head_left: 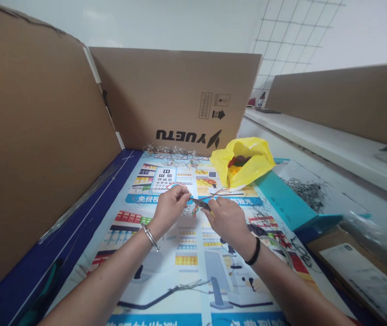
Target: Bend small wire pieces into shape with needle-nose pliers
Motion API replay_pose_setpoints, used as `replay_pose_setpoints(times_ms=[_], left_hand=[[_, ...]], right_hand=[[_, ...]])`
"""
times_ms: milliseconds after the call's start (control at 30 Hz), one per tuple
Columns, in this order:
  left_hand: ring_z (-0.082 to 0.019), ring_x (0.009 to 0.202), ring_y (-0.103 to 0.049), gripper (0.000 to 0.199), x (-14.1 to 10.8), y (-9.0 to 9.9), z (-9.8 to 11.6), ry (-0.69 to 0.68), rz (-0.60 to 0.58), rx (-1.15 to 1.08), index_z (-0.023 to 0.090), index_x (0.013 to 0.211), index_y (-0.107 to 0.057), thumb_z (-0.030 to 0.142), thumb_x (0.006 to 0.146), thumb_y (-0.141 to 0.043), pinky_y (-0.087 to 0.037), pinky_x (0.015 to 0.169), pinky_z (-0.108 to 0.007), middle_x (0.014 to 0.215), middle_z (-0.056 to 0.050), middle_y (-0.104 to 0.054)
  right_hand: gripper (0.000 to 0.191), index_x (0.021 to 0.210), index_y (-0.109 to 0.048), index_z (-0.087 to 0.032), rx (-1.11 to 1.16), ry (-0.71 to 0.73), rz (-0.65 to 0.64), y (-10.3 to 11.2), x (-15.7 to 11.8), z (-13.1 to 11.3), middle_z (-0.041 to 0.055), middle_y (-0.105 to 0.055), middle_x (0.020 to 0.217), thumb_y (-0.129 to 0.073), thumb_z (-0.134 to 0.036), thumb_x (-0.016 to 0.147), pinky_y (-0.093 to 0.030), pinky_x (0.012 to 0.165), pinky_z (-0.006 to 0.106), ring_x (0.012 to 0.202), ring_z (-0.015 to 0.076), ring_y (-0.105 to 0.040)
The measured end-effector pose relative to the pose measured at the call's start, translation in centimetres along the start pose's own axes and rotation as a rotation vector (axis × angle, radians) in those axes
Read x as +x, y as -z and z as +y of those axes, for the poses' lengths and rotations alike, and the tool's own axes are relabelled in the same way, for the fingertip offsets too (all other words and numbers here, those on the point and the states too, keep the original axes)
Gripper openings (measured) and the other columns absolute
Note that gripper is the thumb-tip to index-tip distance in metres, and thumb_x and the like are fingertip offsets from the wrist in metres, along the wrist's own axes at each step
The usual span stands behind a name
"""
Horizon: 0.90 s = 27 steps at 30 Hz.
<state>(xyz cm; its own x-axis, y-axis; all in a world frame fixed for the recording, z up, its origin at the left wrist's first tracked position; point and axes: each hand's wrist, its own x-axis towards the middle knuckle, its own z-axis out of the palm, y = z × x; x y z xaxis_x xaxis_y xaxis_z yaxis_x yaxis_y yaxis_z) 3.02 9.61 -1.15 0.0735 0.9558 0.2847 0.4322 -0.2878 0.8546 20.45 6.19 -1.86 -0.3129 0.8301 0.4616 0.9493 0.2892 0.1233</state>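
A brown cardboard panel (40,136) fills the left of the frame. White tape strips (92,64) run along the corner where it meets a second panel (173,90), upper centre, printed "YUETU" upside down. In the upper right, a dark grid (292,43) shows against a pale wall (366,31); below it, a small bottle (262,99) is at the far end of a white ledge (316,131), near another cardboard sheet (346,104). At lower right lies a brown package (329,242) with a white label (360,271), clear plastic (377,240) beside it.
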Motion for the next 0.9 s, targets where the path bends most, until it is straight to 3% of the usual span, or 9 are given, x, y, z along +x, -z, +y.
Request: replay_pose_setpoints(times_ms=[167,467,700,900], left_hand=[[-0.01,0.051,-0.051,0.014,-0.1,-0.2,0.5,0.022,0.061,0.01,0.019,0.068,-0.055,0.03,0.074,-0.05,-0.036,0.051,-0.02,0.055,0.004,-0.055],[-0.008,0.045,-0.048,0.013,0.0,-0.9,0.3,0.143,0.093,-0.24,0.018,0.066,-0.052,0.03,0.071,-0.055,-0.035,0.045,-0.018,0.052,0.005,-0.053],[-0.005,0.039,-0.041,0.018,0.0,-0.8,0.6,0.274,0.015,-0.514,0.016,0.06,-0.047,0.027,0.067,-0.059,-0.031,0.039,-0.017,0.046,0.006,-0.047],[-0.005,0.04,-0.041,0.013,0.5,0.1,0.3,0.21,-0.138,-0.483,0.015,0.066,-0.051,0.026,0.067,-0.059,-0.032,0.041,-0.017,0.049,0.005,-0.048]], right_hand=[[0.027,0.078,-0.055,-0.018,0.012,0.002,0.03,-0.4,-0.1,-0.1,0.0049,-0.057,0.073,-0.043,-0.041,0.086,-0.025,0.065,0.029,0.071,0.0175,-0.049],[0.028,0.074,-0.054,-0.018,-0.011,0.031,0.11,-1.2,-0.2,0.0,0.0051,-0.053,0.069,-0.042,-0.041,0.086,-0.024,0.064,0.029,0.07,0.0176,-0.044],[0.032,0.072,-0.053,-0.018,-0.033,0.072,0.141,-1.5,-0.3,0.3,0.0053,-0.051,0.068,-0.039,-0.042,0.087,-0.023,0.064,0.03,0.07,0.0176,-0.042],[0.029,0.071,-0.053,-0.018,-0.029,0.144,0.162,-1.2,0.1,1.2,0.005,-0.051,0.07,-0.041,-0.04,0.087,-0.024,0.065,0.03,0.071,0.0175,-0.041]])
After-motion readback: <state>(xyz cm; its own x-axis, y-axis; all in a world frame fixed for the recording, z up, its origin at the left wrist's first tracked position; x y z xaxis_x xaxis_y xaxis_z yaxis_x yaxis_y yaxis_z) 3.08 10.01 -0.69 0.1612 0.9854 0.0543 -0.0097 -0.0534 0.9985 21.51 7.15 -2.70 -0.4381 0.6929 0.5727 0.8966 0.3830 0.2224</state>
